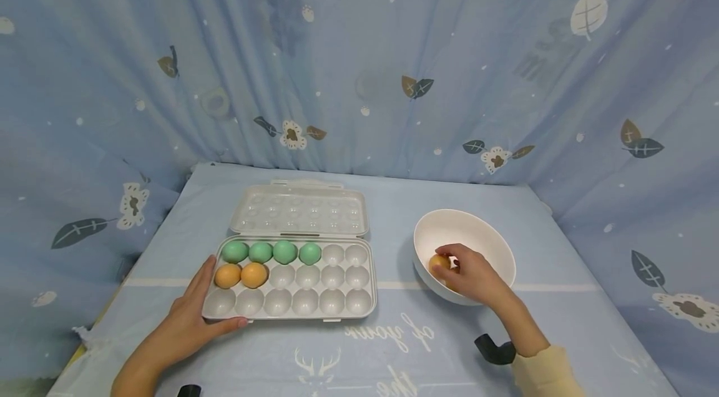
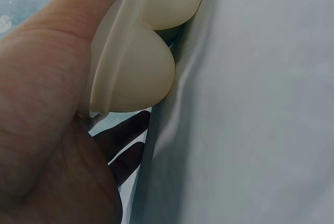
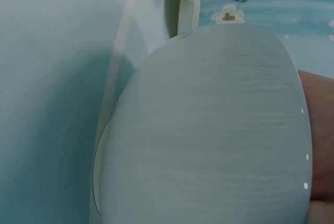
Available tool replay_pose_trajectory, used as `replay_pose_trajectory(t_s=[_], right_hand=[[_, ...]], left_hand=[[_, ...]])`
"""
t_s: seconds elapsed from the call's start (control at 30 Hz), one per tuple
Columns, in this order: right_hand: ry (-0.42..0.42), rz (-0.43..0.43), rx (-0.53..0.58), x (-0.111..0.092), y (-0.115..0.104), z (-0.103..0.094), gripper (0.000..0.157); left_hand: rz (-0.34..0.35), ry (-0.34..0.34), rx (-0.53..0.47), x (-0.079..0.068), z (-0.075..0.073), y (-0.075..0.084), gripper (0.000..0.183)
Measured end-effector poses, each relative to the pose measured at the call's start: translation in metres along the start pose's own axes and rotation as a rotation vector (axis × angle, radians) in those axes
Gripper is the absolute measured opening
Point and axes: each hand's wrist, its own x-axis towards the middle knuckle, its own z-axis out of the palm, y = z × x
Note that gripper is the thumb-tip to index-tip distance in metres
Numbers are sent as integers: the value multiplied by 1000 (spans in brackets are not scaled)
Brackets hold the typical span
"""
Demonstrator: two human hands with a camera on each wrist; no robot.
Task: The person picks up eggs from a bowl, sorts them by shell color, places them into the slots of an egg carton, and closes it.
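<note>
My left hand (image 1: 188, 316) lies at the near left corner of an open egg carton (image 1: 367, 313), fingers along its left side and thumb along the front edge. In the left wrist view, the thumb overlaps the carton's rim, beside its rounded cups (image 2: 135, 70). Four green eggs (image 1: 285, 252) fill part of the back row; two orange eggs (image 1: 254, 274) sit at the left of the middle row. Inside the white bowl (image 1: 494, 247), my right hand (image 1: 474, 272) pinches an orange egg (image 1: 438, 261). More orange shows under the fingers. The bowl's outer wall (image 3: 209, 130) hides the fingers in the right wrist view.
The carton's lid (image 1: 300, 210) is folded back behind the cups. A black curved object (image 1: 494, 350) lies by the right forearm, and another black piece (image 1: 189, 391) shows at the bottom edge. Patterned blue curtains (image 1: 359, 60) surround the cloth-covered table (image 1: 387, 191).
</note>
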Motion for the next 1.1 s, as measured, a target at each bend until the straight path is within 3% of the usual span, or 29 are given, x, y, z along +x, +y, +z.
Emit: replay_pose_trajectory(t_s=[0.67,0.97,1.1], right_hand=[[-75,-36,-36,10,-3,5,36],[6,-22,-23,10,-5,6,22],[-8,-30,-43,12,-5,6,22]], left_hand=[[9,5,-16,0,1,-2,135],[4,0,-6,1,2,-1,135],[8,3,-1,1,2,-2,135]])
